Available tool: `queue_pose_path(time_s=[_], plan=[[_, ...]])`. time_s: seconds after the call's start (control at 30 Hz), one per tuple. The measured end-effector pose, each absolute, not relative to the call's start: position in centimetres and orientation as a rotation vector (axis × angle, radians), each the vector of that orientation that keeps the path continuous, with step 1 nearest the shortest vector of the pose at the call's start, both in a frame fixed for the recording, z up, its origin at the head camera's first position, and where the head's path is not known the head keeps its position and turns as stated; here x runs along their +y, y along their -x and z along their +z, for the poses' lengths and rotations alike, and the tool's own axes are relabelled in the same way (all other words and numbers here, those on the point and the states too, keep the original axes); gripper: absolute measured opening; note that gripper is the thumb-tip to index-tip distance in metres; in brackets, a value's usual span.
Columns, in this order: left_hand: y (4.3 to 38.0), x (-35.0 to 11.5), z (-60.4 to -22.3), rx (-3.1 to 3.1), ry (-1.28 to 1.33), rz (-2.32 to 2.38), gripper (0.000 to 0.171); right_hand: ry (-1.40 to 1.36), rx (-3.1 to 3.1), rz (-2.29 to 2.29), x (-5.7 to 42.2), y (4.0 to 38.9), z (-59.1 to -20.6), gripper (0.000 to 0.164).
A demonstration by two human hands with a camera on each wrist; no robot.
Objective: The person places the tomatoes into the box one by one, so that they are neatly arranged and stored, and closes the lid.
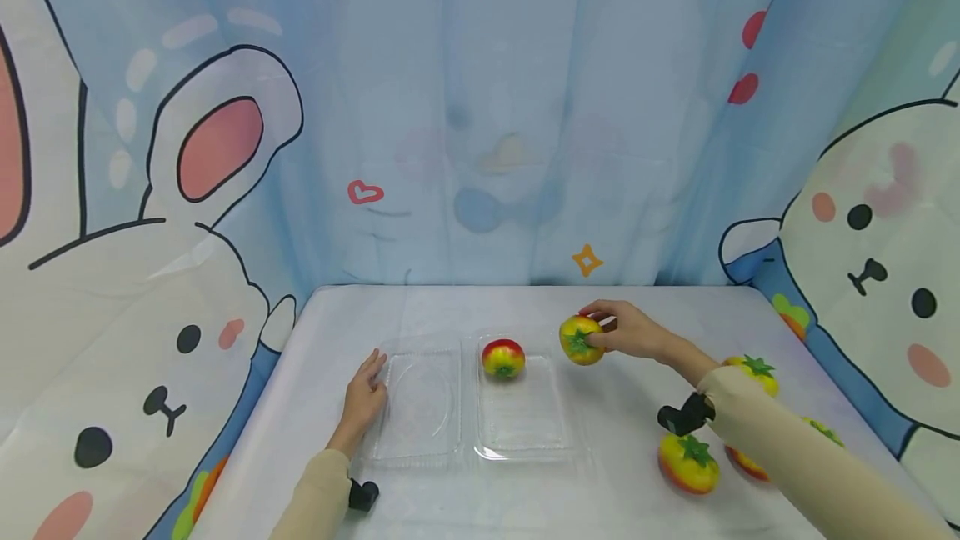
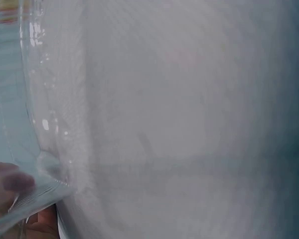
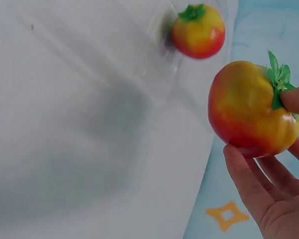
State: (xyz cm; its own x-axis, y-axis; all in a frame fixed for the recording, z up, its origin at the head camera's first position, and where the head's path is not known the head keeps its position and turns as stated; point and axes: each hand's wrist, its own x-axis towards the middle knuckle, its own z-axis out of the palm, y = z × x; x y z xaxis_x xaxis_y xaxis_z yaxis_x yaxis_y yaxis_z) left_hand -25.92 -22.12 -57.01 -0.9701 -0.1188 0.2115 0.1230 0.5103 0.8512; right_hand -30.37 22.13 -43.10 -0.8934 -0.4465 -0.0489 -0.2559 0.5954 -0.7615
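Observation:
My right hand (image 1: 633,330) grips a red-and-yellow artificial tomato (image 1: 576,338) by its leafy green top and underside, raised above the table to the right of a clear plastic box. In the right wrist view, the thumb lies on the leaves of the held tomato (image 3: 249,109), with fingers beneath. Another tomato (image 1: 503,357) sits in the far left part of the box's right half (image 1: 525,423). My left hand (image 1: 364,397) pinches the outer edge of the box's left half (image 1: 423,407). Its thumb shows against the clear plastic (image 2: 45,191) in the left wrist view.
Several more tomatoes lie on the right of the white table (image 1: 615,457), including a near one (image 1: 688,465) and a farther one (image 1: 756,373) partly behind my right sleeve (image 1: 795,448). A blue printed curtain (image 1: 495,107) hangs behind the table.

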Motion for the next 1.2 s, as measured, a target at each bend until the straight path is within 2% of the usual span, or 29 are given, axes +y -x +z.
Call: queue_pose_path(time_s=[0.37,0.63,1.2], plan=[[26.0,-22.3,-57.2,-2.515,0.007,-1.44,0.054,0.84,2.6,-1.169,16.5,29.4,-44.8,0.042],[26.0,-22.3,-57.3,-2.508,0.007,-1.454,0.054,0.789,2.618,-1.106,13.6,28.9,-47.4,0.043],[25.7,-22.1,-56.9,-2.51,0.022,-1.459,0.054,0.684,2.731,-1.079,10.4,27.8,-49.7,0.046]])
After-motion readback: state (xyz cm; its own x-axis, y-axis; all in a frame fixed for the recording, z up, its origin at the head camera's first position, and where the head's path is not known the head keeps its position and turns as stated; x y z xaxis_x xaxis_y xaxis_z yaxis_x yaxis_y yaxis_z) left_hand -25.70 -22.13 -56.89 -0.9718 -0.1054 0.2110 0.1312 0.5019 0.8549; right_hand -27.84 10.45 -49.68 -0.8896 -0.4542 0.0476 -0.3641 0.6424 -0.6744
